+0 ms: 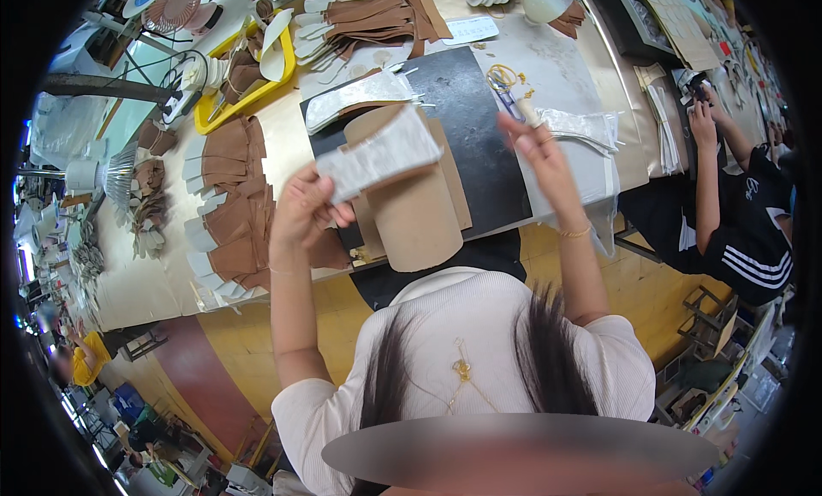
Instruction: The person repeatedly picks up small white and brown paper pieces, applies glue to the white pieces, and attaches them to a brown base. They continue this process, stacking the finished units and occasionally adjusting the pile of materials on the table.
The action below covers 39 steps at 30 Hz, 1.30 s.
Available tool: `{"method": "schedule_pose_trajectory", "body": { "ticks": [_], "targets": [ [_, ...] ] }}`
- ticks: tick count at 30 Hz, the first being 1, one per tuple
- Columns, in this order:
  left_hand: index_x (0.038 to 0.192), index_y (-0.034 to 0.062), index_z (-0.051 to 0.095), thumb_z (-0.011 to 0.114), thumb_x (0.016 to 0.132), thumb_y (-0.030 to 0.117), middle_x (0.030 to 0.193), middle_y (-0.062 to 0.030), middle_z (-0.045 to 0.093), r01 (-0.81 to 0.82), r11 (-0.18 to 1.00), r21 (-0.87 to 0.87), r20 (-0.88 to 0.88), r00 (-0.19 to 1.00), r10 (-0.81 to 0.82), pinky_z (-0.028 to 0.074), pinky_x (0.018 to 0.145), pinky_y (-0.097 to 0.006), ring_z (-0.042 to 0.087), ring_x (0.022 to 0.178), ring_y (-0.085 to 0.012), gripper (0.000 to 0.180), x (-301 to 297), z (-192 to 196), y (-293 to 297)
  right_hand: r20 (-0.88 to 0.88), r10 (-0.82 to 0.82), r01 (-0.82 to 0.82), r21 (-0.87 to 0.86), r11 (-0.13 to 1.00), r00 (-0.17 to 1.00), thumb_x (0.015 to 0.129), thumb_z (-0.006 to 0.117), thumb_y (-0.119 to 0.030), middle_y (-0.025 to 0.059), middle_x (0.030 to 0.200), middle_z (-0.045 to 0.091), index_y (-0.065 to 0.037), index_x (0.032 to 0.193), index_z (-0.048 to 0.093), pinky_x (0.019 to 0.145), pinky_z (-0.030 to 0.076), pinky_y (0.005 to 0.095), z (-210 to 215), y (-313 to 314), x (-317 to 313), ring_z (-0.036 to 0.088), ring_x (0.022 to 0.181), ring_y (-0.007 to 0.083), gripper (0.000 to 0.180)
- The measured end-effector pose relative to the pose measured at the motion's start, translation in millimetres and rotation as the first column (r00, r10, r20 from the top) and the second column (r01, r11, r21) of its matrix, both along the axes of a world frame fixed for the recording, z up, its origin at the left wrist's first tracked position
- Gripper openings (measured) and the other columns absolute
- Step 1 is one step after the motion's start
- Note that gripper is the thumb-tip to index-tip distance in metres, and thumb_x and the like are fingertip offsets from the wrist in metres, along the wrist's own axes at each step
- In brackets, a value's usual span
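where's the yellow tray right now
In the head view, the yellow tray is at the upper left, beyond the left hand and just left of the pale-ended brown strips.

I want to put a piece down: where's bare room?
The black rectangular mat is bare between the tan curved form and your right hand. Another free patch of the pale shiny workbench lies near its front edge, left of the fanned brown strips. Beyond those, around the yellow plastic tray, it's crowded.
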<state>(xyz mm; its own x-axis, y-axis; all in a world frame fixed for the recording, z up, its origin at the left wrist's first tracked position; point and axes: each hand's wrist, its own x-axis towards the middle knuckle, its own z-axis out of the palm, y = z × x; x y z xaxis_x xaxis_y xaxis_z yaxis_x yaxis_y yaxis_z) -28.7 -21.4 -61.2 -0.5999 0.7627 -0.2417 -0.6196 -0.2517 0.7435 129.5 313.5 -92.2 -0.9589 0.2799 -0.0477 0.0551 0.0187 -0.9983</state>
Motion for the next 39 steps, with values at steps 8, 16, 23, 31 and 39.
{"method": "schedule_pose_trajectory", "body": {
  "ticks": [8, 16, 23, 31, 39],
  "targets": [
    [0.104, -0.0014, 0.052, 0.059, 0.092, 0.014, 0.085, -0.0118, 0.065, -0.169, 0.979, -0.114, -0.161, 0.976, 0.149, 0.056, 0.052, -0.021, 0.067, 0.064, -0.0167, 0.02, -110.3, -13.7, 24.7, 0.08, -0.342, 0.081, 0.899, 0.431, 0.936, 0.088, 0.055, -0.006, 0.0225, 0.115, 0.06, 0.0, 0.116, 0.059, 0.093, 0.045, 0.0391, -15.8, 100.3, 17.2, 0.055, 0.112, 0.0354, 0.029],
    [0.11, 0.0021, 0.048, 0.07, 0.084, 0.019, 0.075, -0.0122, 0.064, -0.205, 0.8, -0.564, -0.327, 0.945, 0.011, 0.054, 0.047, -0.022, 0.066, 0.058, -0.0167, 0.038, -109.9, -23.8, 19.3, -0.062, -0.318, 0.151, 0.952, 0.265, 0.946, 0.087, 0.057, -0.004, 0.0167, 0.117, 0.061, -0.001, 0.111, 0.061, 0.093, 0.045, 0.0388, -34.3, 94.8, 30.4, 0.055, 0.115, 0.0322, 0.025],
    [0.094, -0.0021, 0.065, 0.07, 0.082, 0.025, 0.073, -0.0088, 0.065, -0.782, 0.216, -0.585, -0.811, 0.57, -0.134, 0.049, 0.045, -0.026, 0.06, 0.052, -0.0134, 0.03, -148.0, -42.2, -65.5, -0.092, -0.314, 0.115, 0.992, 0.055, 0.945, 0.084, 0.062, -0.009, 0.0143, 0.109, 0.061, -0.002, 0.101, 0.061, 0.094, 0.043, 0.0405, -32.0, 96.2, 26.9, 0.057, 0.101, 0.0323, 0.019],
    [0.101, -0.0059, 0.065, 0.079, 0.068, 0.044, 0.101, -0.0288, 0.063, -0.777, -0.3, -0.553, -0.615, 0.624, -0.482, 0.047, 0.088, -0.043, 0.056, 0.104, -0.0409, 0.062, -234.7, -61.0, -180.2, 0.119, -0.299, -0.086, 0.989, 0.121, 0.947, 0.082, 0.06, -0.007, 0.0131, 0.093, 0.06, -0.003, 0.096, 0.055, 0.079, 0.044, 0.0444, -8.0, 93.2, 20.9, 0.058, 0.089, 0.0329, 0.015],
    [0.092, 0.0018, 0.065, 0.074, 0.075, 0.03, 0.085, -0.0187, 0.064, -0.897, -0.112, -0.427, -0.815, 0.435, -0.382, 0.047, 0.082, -0.04, 0.06, 0.09, -0.0363, 0.034, -220.1, -65.0, -159.2, 0.218, -0.307, -0.07, 0.9, 0.429, 0.926, 0.088, 0.056, -0.01, 0.0231, 0.078, 0.061, 0.001, 0.098, 0.05, 0.062, 0.046, 0.045, -2.7, 108.1, 29.4, 0.06, 0.075, 0.0403, 0.016]
  ]
}}
